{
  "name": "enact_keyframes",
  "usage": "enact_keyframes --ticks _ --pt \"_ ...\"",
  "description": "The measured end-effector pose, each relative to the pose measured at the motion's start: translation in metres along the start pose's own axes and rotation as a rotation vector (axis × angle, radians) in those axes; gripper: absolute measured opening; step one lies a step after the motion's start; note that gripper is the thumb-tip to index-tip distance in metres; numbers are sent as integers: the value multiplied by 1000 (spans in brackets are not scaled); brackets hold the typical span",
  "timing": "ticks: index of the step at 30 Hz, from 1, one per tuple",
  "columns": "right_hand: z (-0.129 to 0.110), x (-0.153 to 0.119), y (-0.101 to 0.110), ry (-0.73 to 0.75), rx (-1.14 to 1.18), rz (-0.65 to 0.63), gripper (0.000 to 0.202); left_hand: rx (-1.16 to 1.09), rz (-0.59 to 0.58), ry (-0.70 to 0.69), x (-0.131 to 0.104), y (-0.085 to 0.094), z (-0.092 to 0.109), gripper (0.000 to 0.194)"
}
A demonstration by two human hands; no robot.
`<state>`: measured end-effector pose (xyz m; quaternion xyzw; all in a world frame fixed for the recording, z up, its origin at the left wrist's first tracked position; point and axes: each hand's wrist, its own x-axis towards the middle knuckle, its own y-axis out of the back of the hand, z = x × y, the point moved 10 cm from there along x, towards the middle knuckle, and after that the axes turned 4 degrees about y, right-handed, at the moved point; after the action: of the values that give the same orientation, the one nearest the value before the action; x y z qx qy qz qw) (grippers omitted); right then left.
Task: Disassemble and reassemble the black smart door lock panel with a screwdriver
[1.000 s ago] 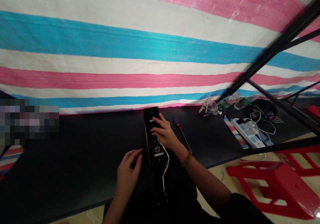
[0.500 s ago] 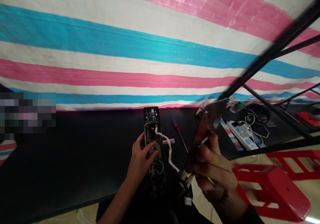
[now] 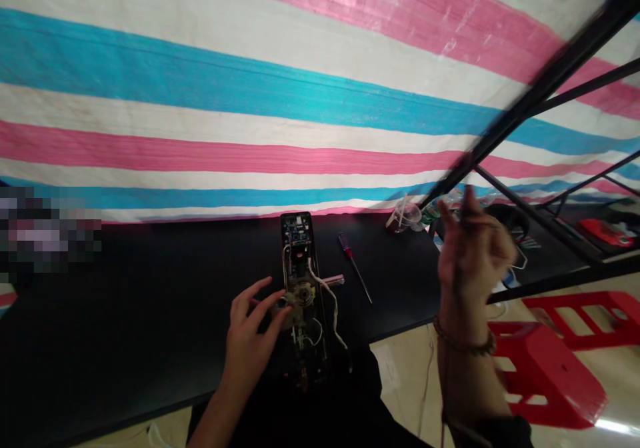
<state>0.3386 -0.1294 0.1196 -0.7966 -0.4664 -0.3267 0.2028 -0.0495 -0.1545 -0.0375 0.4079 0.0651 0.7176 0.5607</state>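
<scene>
A long, narrow black device housing (image 3: 321, 328), which looks like an opened door lock, lies in front of me with its circuit board (image 3: 297, 229) and inner parts bare. My left hand (image 3: 253, 331) is at its left side, pinching a small squarish metal plate (image 3: 284, 313) between thumb and fingers. A white cable (image 3: 334, 301) runs out of the housing and hangs down on the right. Raised at the right, my right hand (image 3: 473, 255) is blurred, closed around a thin dark panel (image 3: 467, 218) seen nearly edge-on.
A screwdriver (image 3: 356, 268) lies right of the housing. A pinkish rod (image 3: 334, 280) sticks out beside it. Clear plastic packaging (image 3: 405, 215) sits at the back right. A black metal frame (image 3: 530, 108) and red plastic stools (image 3: 555, 368) stand to the right. A striped sheet (image 3: 250, 88) hangs behind.
My right hand has swung up and right with the dark panel, away from the housing; the white cable's end now hangs loose. My left hand has shifted left with the small plate, uncovering a round part.
</scene>
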Motion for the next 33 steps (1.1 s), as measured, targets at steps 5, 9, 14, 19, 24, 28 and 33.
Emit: enact_keyframes --ticks 5,9,14,19,24,28,33 --pt "125 -48 -40 -200 -176 -366 19 100 -135 125 -30 3 -75 39" --pt "213 -93 -27 -330 -307 -477 26 194 -192 171 -49 -7 -103 45" --pt "249 -103 -18 -346 -343 -525 21 285 -172 227 -46 -13 -97 40" --pt "222 -85 -26 -316 -375 -495 27 157 -120 243 -11 -10 -72 38" --pt "98 -108 -105 -10 -325 -638 33 95 -120 157 57 -24 -34 32" --pt "37 -176 -181 201 -364 -918 36 287 -196 48 102 -47 -11 29" --pt "39 -191 -189 173 -356 -827 19 438 -267 29 113 -60 -5 26"
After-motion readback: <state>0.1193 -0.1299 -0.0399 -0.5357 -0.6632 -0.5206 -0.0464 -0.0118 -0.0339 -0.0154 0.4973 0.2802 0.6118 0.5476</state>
